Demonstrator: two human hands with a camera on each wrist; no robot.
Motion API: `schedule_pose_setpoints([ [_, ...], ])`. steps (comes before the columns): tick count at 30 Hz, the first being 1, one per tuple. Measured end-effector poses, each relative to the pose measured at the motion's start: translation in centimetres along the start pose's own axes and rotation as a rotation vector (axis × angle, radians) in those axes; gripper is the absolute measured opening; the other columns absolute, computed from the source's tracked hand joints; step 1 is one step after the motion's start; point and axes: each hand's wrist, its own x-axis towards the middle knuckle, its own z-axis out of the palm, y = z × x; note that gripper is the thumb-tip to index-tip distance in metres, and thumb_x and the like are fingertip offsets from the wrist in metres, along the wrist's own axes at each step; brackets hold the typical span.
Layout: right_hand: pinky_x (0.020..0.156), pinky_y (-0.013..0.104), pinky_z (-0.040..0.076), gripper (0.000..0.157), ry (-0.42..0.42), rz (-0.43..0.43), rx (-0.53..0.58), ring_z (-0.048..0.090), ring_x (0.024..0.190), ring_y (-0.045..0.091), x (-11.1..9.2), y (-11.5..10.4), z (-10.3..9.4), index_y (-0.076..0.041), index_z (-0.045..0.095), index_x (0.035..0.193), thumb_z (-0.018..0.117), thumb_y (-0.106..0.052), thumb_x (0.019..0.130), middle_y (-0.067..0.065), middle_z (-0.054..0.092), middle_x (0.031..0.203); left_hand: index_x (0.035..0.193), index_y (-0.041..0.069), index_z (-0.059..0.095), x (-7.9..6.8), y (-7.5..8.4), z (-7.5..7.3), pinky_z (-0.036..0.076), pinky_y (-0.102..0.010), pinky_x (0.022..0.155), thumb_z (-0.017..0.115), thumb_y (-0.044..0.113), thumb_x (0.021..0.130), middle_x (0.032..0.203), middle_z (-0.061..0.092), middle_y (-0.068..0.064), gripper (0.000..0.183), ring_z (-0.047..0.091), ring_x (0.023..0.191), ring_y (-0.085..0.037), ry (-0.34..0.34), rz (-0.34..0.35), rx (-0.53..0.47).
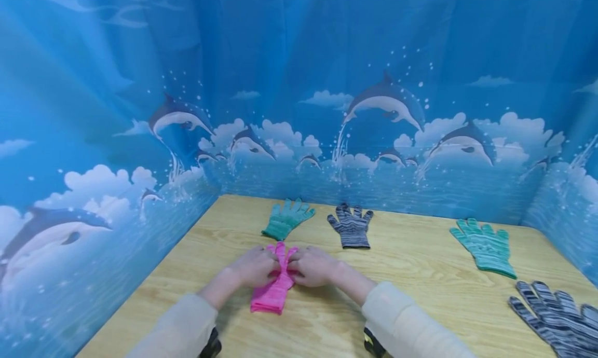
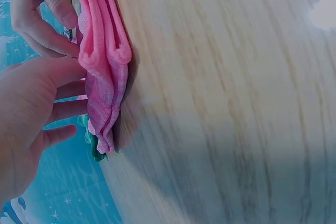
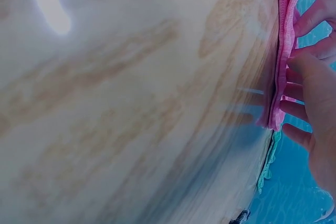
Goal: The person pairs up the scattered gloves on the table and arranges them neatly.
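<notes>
A pink knitted glove [image 1: 273,293] lies on the table between both hands, fingers away from me and cuff towards me. It looks narrowed and creased across its middle. My left hand [image 1: 258,266] pinches its left side, and my right hand [image 1: 314,266] pinches the right side. Seen from the left wrist, the pink glove [image 2: 105,77] shows as folded layers, with the left hand's fingers [image 2: 71,109] against it. From the right wrist, the right hand [image 3: 317,95] has its fingertips at the layered edge of the pink glove [image 3: 283,51]. The exact thumb contacts are partly hidden.
Just beyond the pink glove lies a green glove [image 1: 287,219], with a grey striped glove [image 1: 354,227] beside it. Farther right are another green glove [image 1: 486,246] and another grey striped glove [image 1: 556,316]. A dolphin-print curtain [image 1: 374,166] stands along the wooden table's [image 1: 411,295] back and sides.
</notes>
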Motion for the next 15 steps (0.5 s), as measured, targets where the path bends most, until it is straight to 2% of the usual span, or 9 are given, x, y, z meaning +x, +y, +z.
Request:
schedule_pose_setpoints([
  [7, 0.094, 0.039, 0.042, 0.027, 0.039, -0.023, 0.017, 0.052, 0.116, 0.022, 0.0, 0.2, 0.0, -0.019, 0.066, 0.112, 0.056, -0.031, 0.09, -0.001, 0.062, 0.115, 0.087, 0.019, 0.07, -0.1, 0.0, -0.1, 0.045, -0.035, 0.076, 0.065, 0.022, 0.083, 0.084, 0.065, 0.005, 0.006, 0.059, 0.081, -0.011, 0.017, 0.004, 0.002],
  [12, 0.09, 0.028, 0.043, 0.02, 0.115, -0.056, 0.031, 0.057, 0.102, 0.014, -0.1, 0.4, -0.1, -0.018, 0.069, 0.103, 0.06, -0.027, 0.088, -0.002, 0.065, 0.105, 0.084, 0.019, 0.069, -0.4, 0.2, -0.5, 0.044, -0.037, 0.079, 0.066, 0.023, 0.083, 0.083, 0.063, 0.006, 0.005, 0.057, 0.08, -0.01, 0.023, -0.004, -0.025],
  [15, 0.086, 0.026, 0.044, 0.013, 0.173, -0.052, 0.039, 0.058, 0.094, 0.014, -0.2, 0.6, -0.2, -0.015, 0.07, 0.094, 0.065, -0.023, 0.085, 0.0, 0.065, 0.1, 0.08, 0.02, 0.067, -0.7, 0.8, -1.2, 0.044, -0.035, 0.078, 0.067, 0.024, 0.083, 0.077, 0.06, 0.009, 0.005, 0.054, 0.076, -0.008, 0.023, 0.002, -0.037],
])
